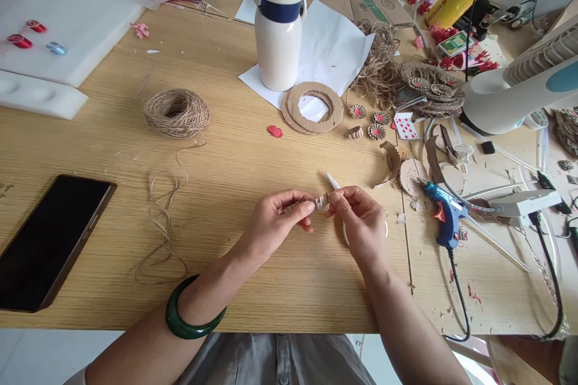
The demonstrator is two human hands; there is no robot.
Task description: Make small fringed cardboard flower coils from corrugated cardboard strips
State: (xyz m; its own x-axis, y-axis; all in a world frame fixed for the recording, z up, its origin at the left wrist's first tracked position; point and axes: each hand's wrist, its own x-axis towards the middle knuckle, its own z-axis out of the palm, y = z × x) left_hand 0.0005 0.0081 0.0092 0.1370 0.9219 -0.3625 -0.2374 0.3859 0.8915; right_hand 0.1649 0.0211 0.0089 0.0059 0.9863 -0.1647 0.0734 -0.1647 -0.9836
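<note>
Between my fingertips is a short strip of corrugated cardboard (322, 201), pinched at its left end by my left hand (286, 213) and at its right end by my right hand (356, 216). Both hands are closed above the wooden table. White-handled scissors (333, 181) lie under my right hand, their blade tip showing past it and most of the handle covered. Beyond the hands are small red paper discs (274, 131) and two cardboard rings (316, 107). Several pleated cardboard rosettes with red centres (376, 131) sit to the right of the rings.
A ball of twine (177, 113) trails a loose strand toward me. The phone (54, 240) lies at left, the white bottle (277, 30) stands at the back. At right are a blue glue gun (445, 213) with its cord, cardboard scraps (413, 176) and a power strip (526, 201).
</note>
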